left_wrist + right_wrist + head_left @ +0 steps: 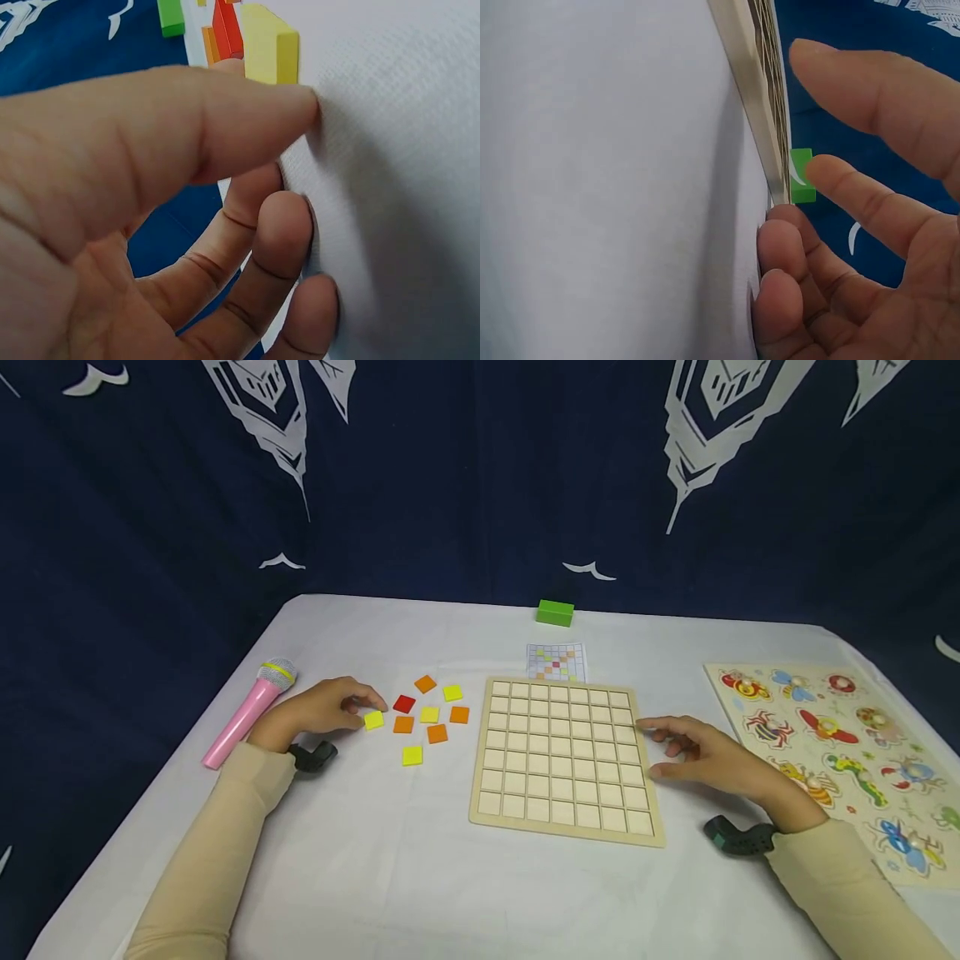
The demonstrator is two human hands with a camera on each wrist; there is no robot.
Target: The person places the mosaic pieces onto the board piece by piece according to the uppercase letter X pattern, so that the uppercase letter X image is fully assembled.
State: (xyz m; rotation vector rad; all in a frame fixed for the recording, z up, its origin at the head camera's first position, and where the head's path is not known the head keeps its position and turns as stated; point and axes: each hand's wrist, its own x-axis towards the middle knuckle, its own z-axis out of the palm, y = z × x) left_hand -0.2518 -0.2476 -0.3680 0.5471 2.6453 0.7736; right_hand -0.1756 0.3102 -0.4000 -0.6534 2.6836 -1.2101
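My left hand (322, 706) is low over the cloth, with thumb and index finger at either side of a yellow square tile (373, 720). In the left wrist view that yellow tile (271, 46) shows just beyond the thumb. Beside it lie a red tile (404, 704) and several loose orange tiles (437, 733) and yellow tiles (412, 755). A wooden grid board (558, 842) with square cells lies to their right, no coloured tile in it. My right hand (701, 756) is at the board's right edge, fingertips close to the rim, thumb apart from the fingers.
A printed pattern card (556, 662) lies behind the board, partly overlapped by it, with a green block (555, 612) farther back. A pink toy microphone (243, 718) lies left of my left hand. At right, an insect picture board (810, 710) extends under my right forearm in view.
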